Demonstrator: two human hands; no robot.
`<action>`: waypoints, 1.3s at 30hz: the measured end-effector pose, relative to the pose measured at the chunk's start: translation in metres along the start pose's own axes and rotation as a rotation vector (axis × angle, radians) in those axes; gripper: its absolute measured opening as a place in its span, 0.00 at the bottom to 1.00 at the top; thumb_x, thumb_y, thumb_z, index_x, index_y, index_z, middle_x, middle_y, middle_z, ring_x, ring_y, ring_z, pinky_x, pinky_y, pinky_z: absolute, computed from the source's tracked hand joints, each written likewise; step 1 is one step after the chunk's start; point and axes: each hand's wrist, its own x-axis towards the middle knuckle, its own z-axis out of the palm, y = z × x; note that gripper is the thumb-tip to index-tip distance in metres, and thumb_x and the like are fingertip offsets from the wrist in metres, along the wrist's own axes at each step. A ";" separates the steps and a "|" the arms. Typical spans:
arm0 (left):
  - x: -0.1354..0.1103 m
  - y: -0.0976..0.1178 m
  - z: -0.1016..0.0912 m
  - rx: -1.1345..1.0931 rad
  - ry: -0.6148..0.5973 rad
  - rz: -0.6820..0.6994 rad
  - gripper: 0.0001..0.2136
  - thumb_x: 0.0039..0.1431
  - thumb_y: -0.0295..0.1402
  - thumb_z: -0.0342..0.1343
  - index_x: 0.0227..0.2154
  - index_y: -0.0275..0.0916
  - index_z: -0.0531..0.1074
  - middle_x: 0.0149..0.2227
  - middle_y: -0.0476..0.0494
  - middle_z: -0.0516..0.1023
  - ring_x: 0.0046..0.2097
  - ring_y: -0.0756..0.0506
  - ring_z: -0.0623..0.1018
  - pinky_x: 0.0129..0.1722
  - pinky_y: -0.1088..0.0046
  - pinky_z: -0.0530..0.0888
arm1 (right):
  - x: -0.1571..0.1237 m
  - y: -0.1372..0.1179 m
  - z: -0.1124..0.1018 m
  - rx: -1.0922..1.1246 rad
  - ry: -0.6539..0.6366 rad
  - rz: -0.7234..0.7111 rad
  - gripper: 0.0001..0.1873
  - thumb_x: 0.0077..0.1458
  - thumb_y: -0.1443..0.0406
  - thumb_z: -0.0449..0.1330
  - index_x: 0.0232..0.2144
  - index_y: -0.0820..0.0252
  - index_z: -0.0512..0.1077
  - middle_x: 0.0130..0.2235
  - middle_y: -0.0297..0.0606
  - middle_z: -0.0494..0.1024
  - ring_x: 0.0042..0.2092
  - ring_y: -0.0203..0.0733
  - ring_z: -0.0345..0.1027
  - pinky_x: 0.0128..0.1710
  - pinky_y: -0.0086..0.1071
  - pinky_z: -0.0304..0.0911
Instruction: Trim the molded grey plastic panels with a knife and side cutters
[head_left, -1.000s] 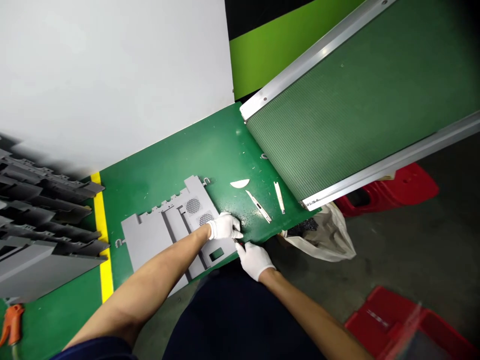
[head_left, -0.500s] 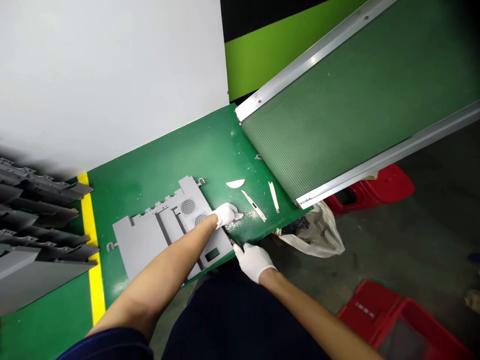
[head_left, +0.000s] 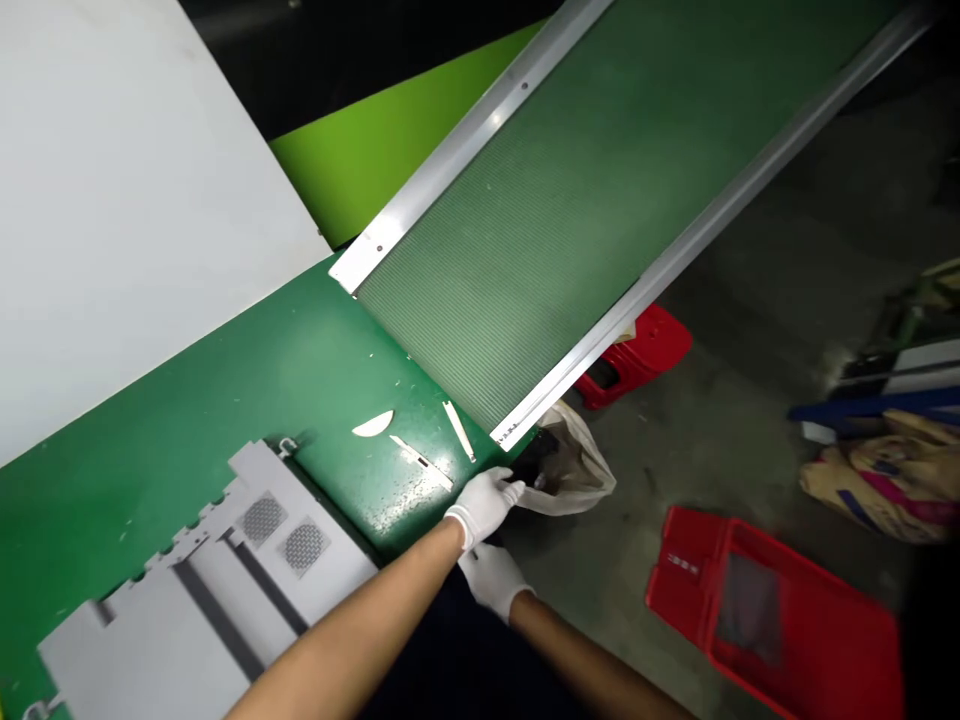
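Observation:
My left hand (head_left: 484, 505), in a white glove, lies at the front edge of the green table (head_left: 225, 390) with its fingers stretched toward a white bag (head_left: 574, 465) hanging below the edge. My gloved right hand (head_left: 491, 580) is lower, under the table edge and just below my left wrist; its fingers are hidden. A grey plastic panel (head_left: 225, 590) with two round vent grilles lies flat on the table to the left of both hands. Just beyond my left hand lie a white half-moon scrap (head_left: 373, 425) and two thin white strips (head_left: 421, 462).
A green ribbed conveyor belt (head_left: 540, 230) with metal rails slopes up from the table's right end. A red crate (head_left: 750, 610) sits on the floor at lower right, another red container (head_left: 637, 355) under the conveyor. Sacks (head_left: 885, 470) lie at far right.
My left hand has left the grey panel and slid right along the table to its edge by the bag. My right hand dropped lower. The view swung to the right.

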 end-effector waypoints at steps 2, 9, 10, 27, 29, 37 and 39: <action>0.003 0.005 -0.025 0.047 0.108 0.004 0.20 0.58 0.44 0.56 0.48 0.36 0.76 0.48 0.29 0.80 0.50 0.36 0.79 0.56 0.56 0.72 | 0.004 -0.004 -0.011 0.001 0.008 -0.026 0.32 0.69 0.49 0.38 0.43 0.61 0.78 0.48 0.53 0.82 0.51 0.52 0.75 0.48 0.38 0.63; -0.072 -0.051 -0.210 -0.001 0.924 -0.058 0.20 0.56 0.49 0.57 0.40 0.37 0.78 0.40 0.38 0.83 0.43 0.39 0.81 0.52 0.59 0.74 | 0.023 -0.049 -0.032 0.043 -0.017 -0.165 0.38 0.64 0.40 0.38 0.39 0.58 0.78 0.42 0.52 0.83 0.48 0.57 0.77 0.46 0.41 0.65; -0.089 -0.065 -0.229 -0.032 1.025 -0.104 0.20 0.55 0.48 0.57 0.40 0.36 0.78 0.39 0.38 0.83 0.42 0.39 0.81 0.50 0.59 0.75 | 0.029 -0.061 -0.030 0.024 -0.026 -0.190 0.38 0.64 0.40 0.38 0.39 0.58 0.78 0.42 0.52 0.83 0.47 0.56 0.77 0.46 0.41 0.65; -0.176 -0.167 -0.319 -0.065 1.117 -0.113 0.13 0.60 0.37 0.53 0.43 0.37 0.77 0.48 0.38 0.82 0.50 0.42 0.79 0.57 0.63 0.72 | 0.113 -0.251 0.043 -0.262 0.083 -0.226 0.42 0.64 0.40 0.36 0.44 0.65 0.77 0.48 0.59 0.81 0.52 0.55 0.75 0.51 0.41 0.64; -0.164 -0.164 -0.334 -0.037 1.105 -0.118 0.15 0.61 0.36 0.53 0.46 0.36 0.77 0.50 0.37 0.81 0.52 0.41 0.78 0.59 0.63 0.71 | 0.112 -0.255 0.044 -0.271 0.078 -0.216 0.42 0.64 0.40 0.36 0.43 0.65 0.77 0.48 0.58 0.81 0.51 0.54 0.75 0.50 0.39 0.64; -0.115 -0.172 -0.361 0.056 0.903 -0.134 0.18 0.64 0.36 0.51 0.52 0.33 0.76 0.56 0.33 0.78 0.58 0.40 0.76 0.64 0.61 0.67 | 0.115 -0.256 0.048 -0.255 0.074 -0.226 0.41 0.66 0.41 0.35 0.41 0.64 0.77 0.46 0.57 0.82 0.49 0.52 0.75 0.46 0.36 0.62; -0.111 -0.177 -0.358 0.038 0.889 -0.119 0.17 0.64 0.37 0.51 0.51 0.35 0.77 0.54 0.36 0.79 0.57 0.41 0.76 0.63 0.63 0.67 | 0.118 -0.256 0.050 -0.246 0.061 -0.229 0.40 0.66 0.41 0.36 0.41 0.63 0.77 0.46 0.56 0.82 0.49 0.52 0.75 0.47 0.37 0.62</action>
